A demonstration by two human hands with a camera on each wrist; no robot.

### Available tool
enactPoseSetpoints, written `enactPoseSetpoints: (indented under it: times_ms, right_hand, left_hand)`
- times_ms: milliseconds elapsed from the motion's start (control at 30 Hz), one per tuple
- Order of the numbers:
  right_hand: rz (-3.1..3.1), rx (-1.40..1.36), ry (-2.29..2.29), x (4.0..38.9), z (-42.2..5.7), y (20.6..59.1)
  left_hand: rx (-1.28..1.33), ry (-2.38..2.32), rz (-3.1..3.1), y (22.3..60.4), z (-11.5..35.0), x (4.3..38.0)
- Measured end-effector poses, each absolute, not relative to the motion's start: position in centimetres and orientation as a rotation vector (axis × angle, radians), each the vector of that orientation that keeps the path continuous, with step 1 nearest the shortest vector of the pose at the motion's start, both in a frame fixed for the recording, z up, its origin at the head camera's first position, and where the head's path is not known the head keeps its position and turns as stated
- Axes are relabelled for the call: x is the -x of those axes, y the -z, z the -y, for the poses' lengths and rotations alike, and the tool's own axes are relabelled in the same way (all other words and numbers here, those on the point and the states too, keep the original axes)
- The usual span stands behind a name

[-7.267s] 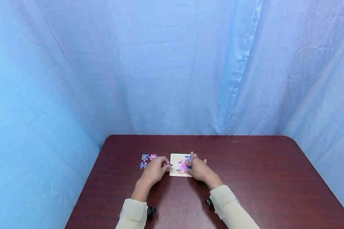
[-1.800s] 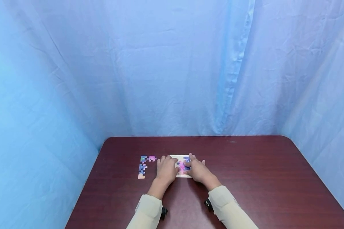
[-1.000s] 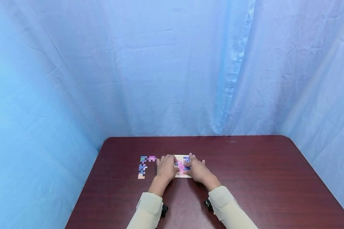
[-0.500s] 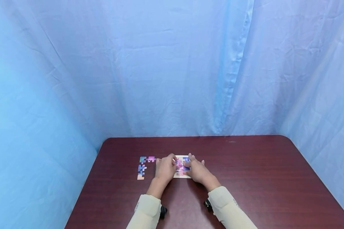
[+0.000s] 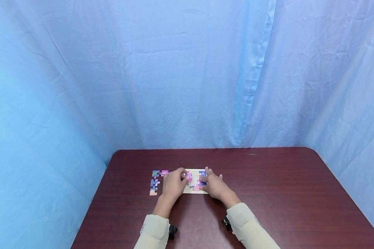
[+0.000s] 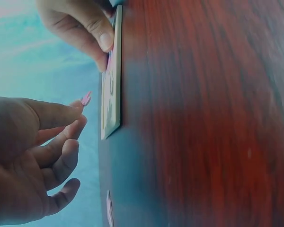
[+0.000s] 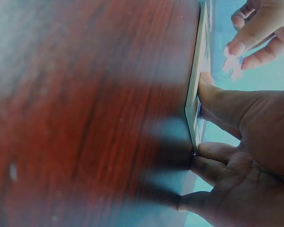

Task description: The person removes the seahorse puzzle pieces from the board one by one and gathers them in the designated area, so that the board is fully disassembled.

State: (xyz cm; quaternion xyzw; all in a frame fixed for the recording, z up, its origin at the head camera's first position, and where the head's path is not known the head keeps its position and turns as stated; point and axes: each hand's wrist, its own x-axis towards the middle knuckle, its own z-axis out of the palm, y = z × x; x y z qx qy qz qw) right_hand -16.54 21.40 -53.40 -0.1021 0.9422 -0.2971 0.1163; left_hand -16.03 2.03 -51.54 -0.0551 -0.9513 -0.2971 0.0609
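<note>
My left hand (image 5: 172, 184) pinches a pink jigsaw piece (image 5: 189, 176) between thumb and fingers, above the left part of a shallow wooden puzzle tray (image 5: 193, 193). In the left wrist view that piece (image 6: 86, 99) is lifted off the tray, and the other fingers hang loosely curled. My right hand (image 5: 217, 185) rests on the tray's right end, thumb on the face and outer fingers spread past the edge, as the right wrist view shows. Pink and purple pieces (image 5: 197, 186) lie in the tray's lower and right parts, partly under this hand. Pale wood shows in its middle.
Left of the tray, several loose jigsaw pieces (image 5: 154, 186) lie on the dark red table (image 5: 268, 193), near a green-blue piece (image 5: 155, 173) and a pink piece (image 5: 165, 172). Blue curtains (image 5: 187, 76) hang around the table's back and sides.
My left hand has lifted the pink piece from the tray's middle and drawn back left with it. Earlier it pinched a dark piece; more pieces now lie at the left. The right hand stays put.
</note>
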Motion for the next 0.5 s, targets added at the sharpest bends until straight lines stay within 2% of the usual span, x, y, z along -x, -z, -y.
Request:
enactPoseSetpoints:
  times_ms: [500]
  right_hand:
    - [-2.733, 0.316, 0.892, 16.3, -21.6, 53.2]
  left_hand:
    - [0.065, 0.865, 2.889, 50.9, 1.2, 15.3]
